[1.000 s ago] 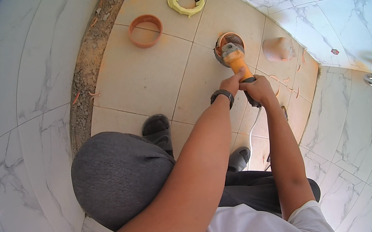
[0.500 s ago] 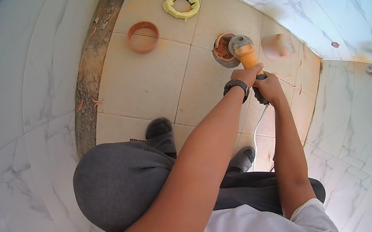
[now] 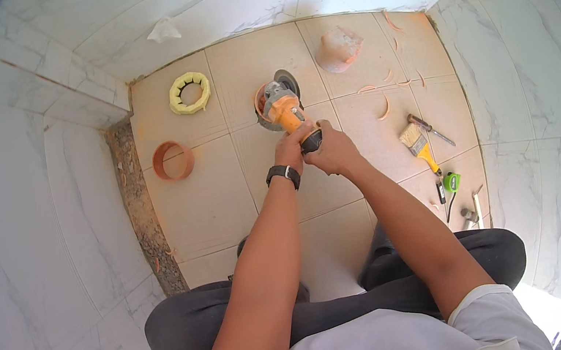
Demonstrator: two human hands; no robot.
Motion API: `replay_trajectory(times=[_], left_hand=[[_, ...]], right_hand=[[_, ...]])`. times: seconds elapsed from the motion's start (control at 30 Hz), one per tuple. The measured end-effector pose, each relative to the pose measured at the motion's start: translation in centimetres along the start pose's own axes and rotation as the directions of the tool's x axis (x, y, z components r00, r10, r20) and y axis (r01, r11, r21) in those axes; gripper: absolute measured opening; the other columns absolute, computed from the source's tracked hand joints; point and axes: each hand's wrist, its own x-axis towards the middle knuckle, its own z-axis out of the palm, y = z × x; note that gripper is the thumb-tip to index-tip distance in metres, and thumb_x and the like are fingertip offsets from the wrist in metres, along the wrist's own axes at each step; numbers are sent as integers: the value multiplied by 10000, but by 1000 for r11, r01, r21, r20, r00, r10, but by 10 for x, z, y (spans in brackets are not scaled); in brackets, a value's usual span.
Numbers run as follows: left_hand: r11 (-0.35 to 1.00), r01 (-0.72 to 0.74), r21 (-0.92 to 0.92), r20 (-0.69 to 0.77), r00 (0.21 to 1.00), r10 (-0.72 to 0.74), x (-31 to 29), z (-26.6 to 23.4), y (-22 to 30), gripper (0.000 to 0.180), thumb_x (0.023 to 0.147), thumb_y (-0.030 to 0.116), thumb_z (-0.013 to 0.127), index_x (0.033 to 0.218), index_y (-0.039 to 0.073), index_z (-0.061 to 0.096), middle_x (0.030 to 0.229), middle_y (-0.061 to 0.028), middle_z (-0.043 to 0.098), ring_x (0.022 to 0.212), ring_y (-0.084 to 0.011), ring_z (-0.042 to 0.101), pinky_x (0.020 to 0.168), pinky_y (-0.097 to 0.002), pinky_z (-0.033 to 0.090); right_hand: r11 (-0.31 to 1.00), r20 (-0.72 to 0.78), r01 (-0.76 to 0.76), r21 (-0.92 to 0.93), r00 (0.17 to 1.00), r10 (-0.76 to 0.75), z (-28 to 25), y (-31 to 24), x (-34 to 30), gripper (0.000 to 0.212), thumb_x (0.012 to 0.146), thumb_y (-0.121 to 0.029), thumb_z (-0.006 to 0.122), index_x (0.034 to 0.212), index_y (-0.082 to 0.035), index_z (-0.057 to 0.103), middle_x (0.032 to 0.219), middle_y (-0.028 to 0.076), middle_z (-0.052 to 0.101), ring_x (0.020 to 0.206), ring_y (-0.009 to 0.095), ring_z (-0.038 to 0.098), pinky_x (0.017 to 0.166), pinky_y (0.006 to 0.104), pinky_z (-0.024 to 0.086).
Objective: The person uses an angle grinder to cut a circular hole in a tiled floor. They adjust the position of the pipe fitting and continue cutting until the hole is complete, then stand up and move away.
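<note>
Both hands hold an orange angle grinder (image 3: 282,108) out in front of me. My left hand (image 3: 291,148), with a black watch on its wrist, is wrapped round the left side of the body. My right hand (image 3: 333,150) grips the dark rear end. The grinder's grey head and its disc (image 3: 288,83) are over an orange pipe (image 3: 259,107) set in a round hole in the tiled floor. The disc stands tilted near the pipe's far right rim; whether they touch, I cannot tell. The grinder covers most of the pipe's opening.
A loose orange pipe ring (image 3: 173,161) and a pale yellow ring (image 3: 190,93) lie left. Beyond the grinder sits a dusty, pinkish lump (image 3: 339,48). Orange shavings (image 3: 383,107), a paintbrush (image 3: 419,146), a screwdriver-like tool (image 3: 430,129) and a green tape measure (image 3: 452,182) lie right.
My view has turned, bringing the tools on the right into sight. The grinder has shifted left over the pipe, and its disc now shows tilted. Both hands still hold it.
</note>
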Motion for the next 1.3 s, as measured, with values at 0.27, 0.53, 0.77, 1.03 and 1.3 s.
replay_trajectory(times=[0.27,0.53,0.77,1.03,1.3], left_hand=[[989,139,-54,82,988,-134,-8,-34,1,419,941,312,671,1237,42,549,1116,-110,680,1027,-253,663,943,-415,514],[990,142,21,17,990,-142,0,-20,4,432,970,369,630,1268,74,528,1113,-90,663,1027,-253,647,946,-421,508],[999,-2,33,-159,987,7,23,-19,-10,425,1005,423,575,1277,99,533,1124,-64,641,1025,-235,636,929,-412,508],[1000,0,8,-197,980,2,36,-19,-21,440,999,412,586,1301,98,523,1185,-75,634,1064,-239,634,947,-411,502],[999,-24,-47,-188,982,15,47,-22,-33,453,1003,408,581,1328,101,507,1171,-71,634,1061,-236,630,951,-412,502]], right_hand=[[986,232,-133,102,967,107,1,-1,-2,439,717,-324,733,1010,-3,671,903,175,737,852,316,739,763,403,588],[978,46,-158,133,987,154,10,4,-9,373,723,-233,749,1017,-21,661,940,175,733,929,329,729,788,413,582],[998,-32,-37,51,999,39,8,20,-4,320,734,-209,770,979,-35,661,888,150,735,843,317,740,750,395,585],[998,42,-49,-27,998,50,-3,24,10,352,745,-270,769,1009,-58,672,935,138,735,880,296,739,763,387,584],[993,98,-31,-112,994,42,-7,28,19,445,782,-379,752,1069,-58,642,971,127,729,917,290,730,786,397,581]])
